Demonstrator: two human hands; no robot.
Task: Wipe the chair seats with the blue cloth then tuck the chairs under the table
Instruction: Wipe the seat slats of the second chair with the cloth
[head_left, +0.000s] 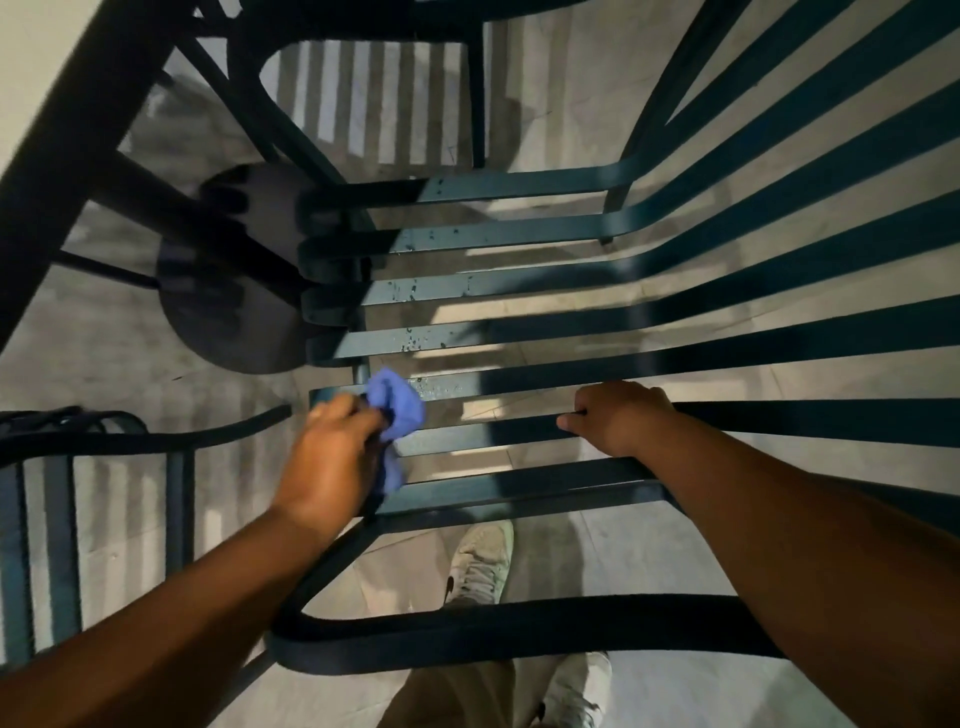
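Note:
A dark green slatted metal chair (519, 291) fills the middle and right of the head view, its seat slats running left to right and spotted with water drops. My left hand (332, 457) is shut on the crumpled blue cloth (397, 415), which presses on a slat near the seat's left edge. Further right, my right hand (618, 421) grips one of the slats. The chair's armrest (493, 631) crosses in front of my legs. The table (78, 130) shows as a dark edge at the upper left, with its round base (228, 291) on the floor.
A second slatted chair (62, 519) stands at the lower left, a third one (374, 93) at the top centre. The floor is pale tile. My pale shoes (480, 564) stand under the armrest.

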